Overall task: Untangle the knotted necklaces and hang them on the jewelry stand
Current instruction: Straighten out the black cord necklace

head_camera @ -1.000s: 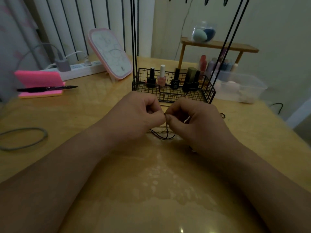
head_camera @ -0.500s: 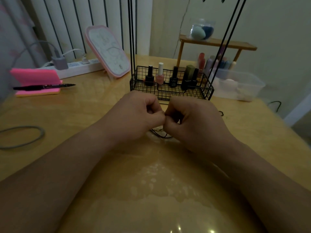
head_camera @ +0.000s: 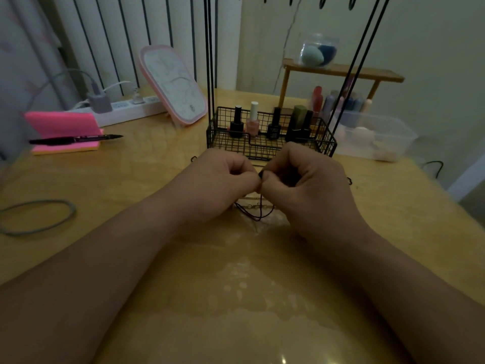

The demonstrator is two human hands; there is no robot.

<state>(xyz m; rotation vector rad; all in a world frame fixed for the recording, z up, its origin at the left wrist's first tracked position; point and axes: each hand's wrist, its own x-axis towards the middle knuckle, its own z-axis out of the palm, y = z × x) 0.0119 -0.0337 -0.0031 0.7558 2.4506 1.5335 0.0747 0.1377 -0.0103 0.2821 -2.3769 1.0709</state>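
While the left hand (head_camera: 223, 185) and right hand (head_camera: 309, 185) pinch the knot (head_camera: 260, 175) between them, fingers curled and clamped on it, the cord (head_camera: 258, 217) loops down onto the table (head_camera: 236, 298) beside a gold chain (head_camera: 250, 206), just before the stand (head_camera: 225, 143). Small opposing pulls should loosen it better than a hard tug, which would likely cinch it.

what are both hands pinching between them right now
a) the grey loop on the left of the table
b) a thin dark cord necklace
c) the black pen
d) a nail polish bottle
B: the left hand and the right hand meet fingertip to fingertip on the dark cord necklace, whose loop dangles just below them.
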